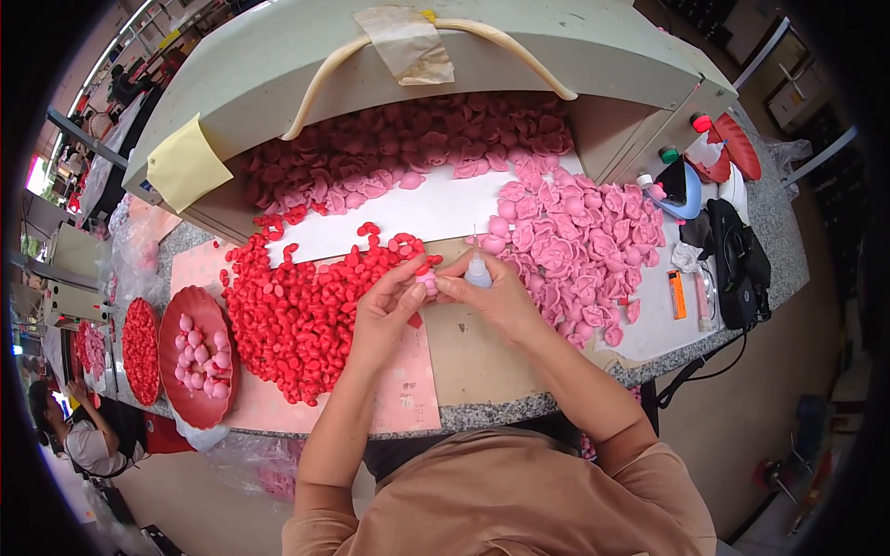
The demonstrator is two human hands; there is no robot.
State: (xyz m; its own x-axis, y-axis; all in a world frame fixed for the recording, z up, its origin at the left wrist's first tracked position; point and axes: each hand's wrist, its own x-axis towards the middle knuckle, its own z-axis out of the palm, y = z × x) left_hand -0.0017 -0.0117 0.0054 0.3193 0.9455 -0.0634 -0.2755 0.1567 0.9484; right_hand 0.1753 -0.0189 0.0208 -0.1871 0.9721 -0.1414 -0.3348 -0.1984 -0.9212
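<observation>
My left hand [385, 301] pinches a small pink piece [425, 280] with a red bow-like part [429, 264] at its top. Close beside it, my right hand [501, 301] grips a small translucent squeeze bottle [477, 271] with a thin needle tip pointing up. The right fingertips meet the pink piece too. Left of my hands spreads a heap of small glossy red pieces [301, 320]. To the right lies a pile of pink petal-shaped pieces [584, 246], with round pink ones among them.
A grey-green hooded box [426, 56] stands behind, more pink pieces inside. At left are a red oval tray [193, 306] of pink pieces and a tray of red ones [142, 352]. An orange lighter [677, 295] and black bag [737, 255] lie right. Another person [88, 435] sits far left.
</observation>
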